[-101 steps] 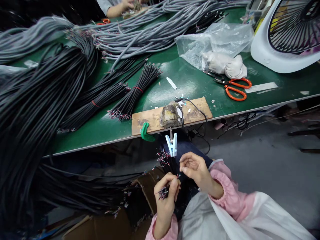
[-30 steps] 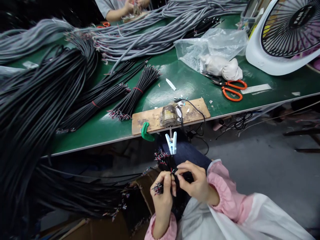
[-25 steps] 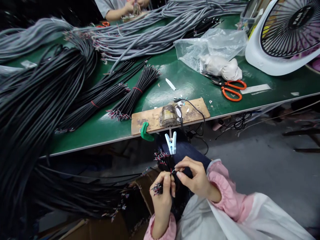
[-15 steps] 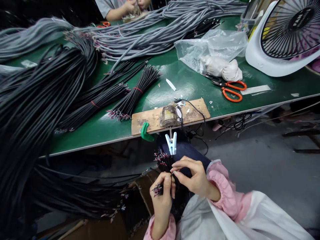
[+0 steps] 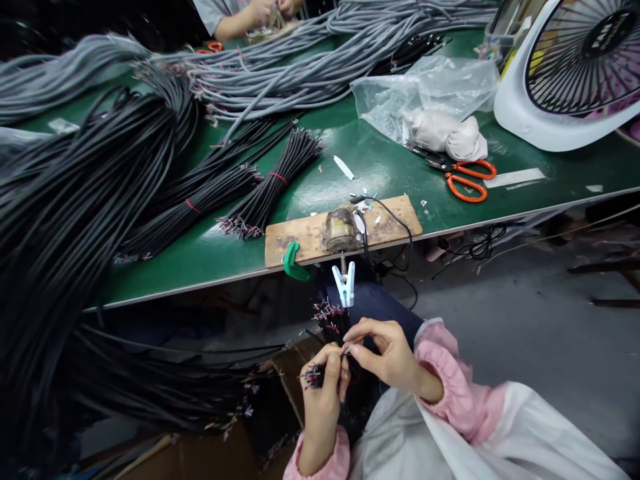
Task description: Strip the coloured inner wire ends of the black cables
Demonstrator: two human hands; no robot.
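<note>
My left hand (image 5: 324, 390) is closed around a small bunch of black cables (image 5: 314, 377) whose stripped coloured wire ends stick out to the left. My right hand (image 5: 384, 353) pinches thin wire ends between thumb and forefinger, right beside the left thumb. Both hands are below the table's front edge, over my lap. Just above them hangs a pale blue clothespin (image 5: 345, 284) fixed under a wooden board (image 5: 390, 223). More stripped cable ends (image 5: 327, 313) stand behind my hands.
The green table (image 5: 380, 167) carries large piles of black cables (image 5: 100, 180) and grey cables (image 5: 300, 67), tied black bundles (image 5: 273, 190), orange scissors (image 5: 467, 179), a plastic bag (image 5: 430, 90) and a white fan (image 5: 570, 73). Another person's hands (image 5: 263, 12) work at the far side. A cardboard box (image 5: 285, 400) sits below.
My right hand has drawn in from an open hover to a pinch against the left thumb. The left hand has stayed closed on the cable bunch and shifted slightly.
</note>
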